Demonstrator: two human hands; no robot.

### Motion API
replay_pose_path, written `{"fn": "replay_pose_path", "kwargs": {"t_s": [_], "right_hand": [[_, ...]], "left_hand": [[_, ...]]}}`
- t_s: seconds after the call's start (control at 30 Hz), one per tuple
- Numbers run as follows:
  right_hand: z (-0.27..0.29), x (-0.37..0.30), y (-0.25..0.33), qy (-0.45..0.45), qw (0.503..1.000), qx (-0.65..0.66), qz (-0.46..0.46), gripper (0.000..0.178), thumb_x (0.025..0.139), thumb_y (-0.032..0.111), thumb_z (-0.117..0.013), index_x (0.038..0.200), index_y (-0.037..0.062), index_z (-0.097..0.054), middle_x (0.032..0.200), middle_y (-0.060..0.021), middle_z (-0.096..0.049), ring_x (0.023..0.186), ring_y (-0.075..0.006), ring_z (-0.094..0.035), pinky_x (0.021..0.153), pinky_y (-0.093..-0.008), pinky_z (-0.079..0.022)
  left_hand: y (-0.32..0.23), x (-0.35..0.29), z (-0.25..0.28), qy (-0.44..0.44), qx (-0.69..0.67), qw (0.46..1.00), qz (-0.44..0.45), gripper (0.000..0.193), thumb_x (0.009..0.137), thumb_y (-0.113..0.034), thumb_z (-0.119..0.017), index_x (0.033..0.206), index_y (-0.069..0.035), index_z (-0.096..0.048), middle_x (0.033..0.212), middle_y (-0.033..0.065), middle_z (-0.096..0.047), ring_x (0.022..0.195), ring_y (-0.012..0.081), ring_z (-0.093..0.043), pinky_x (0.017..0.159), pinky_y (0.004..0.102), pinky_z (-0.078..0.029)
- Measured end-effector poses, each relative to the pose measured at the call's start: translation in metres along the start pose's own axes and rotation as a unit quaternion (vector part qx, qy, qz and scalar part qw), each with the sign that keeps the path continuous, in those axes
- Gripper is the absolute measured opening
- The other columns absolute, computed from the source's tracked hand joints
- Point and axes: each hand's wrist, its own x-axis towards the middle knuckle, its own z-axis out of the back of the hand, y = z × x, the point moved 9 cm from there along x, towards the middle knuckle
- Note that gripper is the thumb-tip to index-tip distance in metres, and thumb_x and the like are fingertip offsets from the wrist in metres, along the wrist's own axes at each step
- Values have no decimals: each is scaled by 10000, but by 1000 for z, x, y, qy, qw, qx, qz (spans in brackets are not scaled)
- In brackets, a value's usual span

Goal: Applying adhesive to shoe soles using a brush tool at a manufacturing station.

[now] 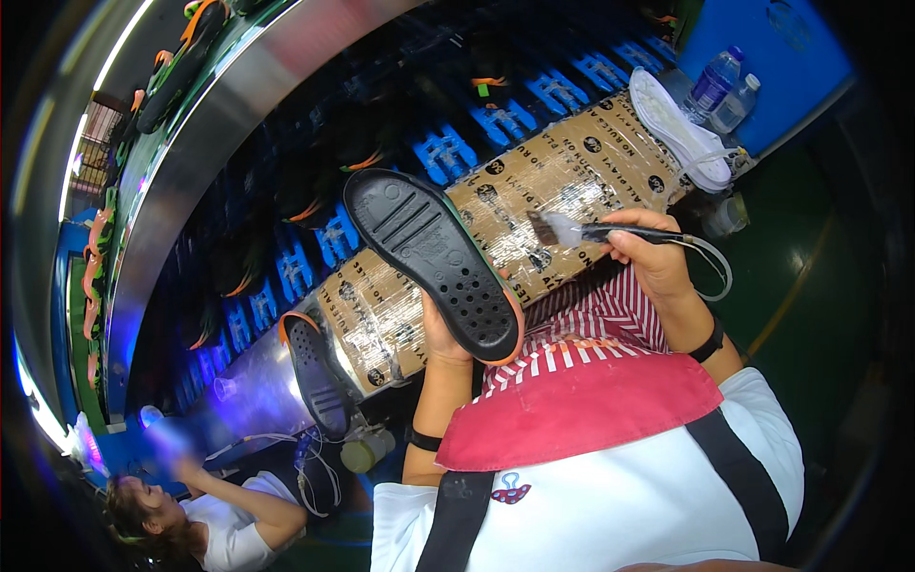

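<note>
My left hand (443,332) is closed on a black shoe sole (419,238) with an orange and green rim. Ribs cross its upper part, and round holes fill the heel end near my wrist. Most of my left fingers are hidden behind the sole. To the right, my right hand (655,255) grips a brush (620,232) by its black handle. A clear hose (715,259) loops from the handle's rear end. The dark bristles point left toward the sole, apart from it, over the cardboard-covered ledge (534,191).
Another black sole (319,377) lies on the ledge at left. A white sole-shaped piece (672,124) and plastic bottles (715,84) stand far right. Beyond the ledge runs a rack with blue holders (443,153). A co-worker (229,515) sits lower left, near a curved metal frame (172,157).
</note>
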Motion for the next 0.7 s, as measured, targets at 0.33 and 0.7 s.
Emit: {"fn": "replay_pose_path", "kwargs": {"t_s": [0.33, 0.7], "right_hand": [[-66, -3, 78, 96, 939, -227, 239, 172, 676, 89, -676, 823, 2, -650, 683, -92, -632, 589, -149, -591, 539, -256, -442], [-51, 1, 68, 52, 955, -228, 183, 158, 731, 33, -645, 877, -28, -637, 723, -83, -630, 618, -100, -591, 549, -221, -449]], "left_hand": [[67, 10, -43, 43, -74, 992, 92, 739, 837, -633, -333, 1255, -28, -407, 1094, 233, -549, 936, 326, -594, 779, 408, -517], [85, 9, -37, 35, -59, 989, 130, 679, 858, -587, -361, 1261, -43, -409, 1155, 140, -547, 999, 266, -577, 831, 384, -501]]}}
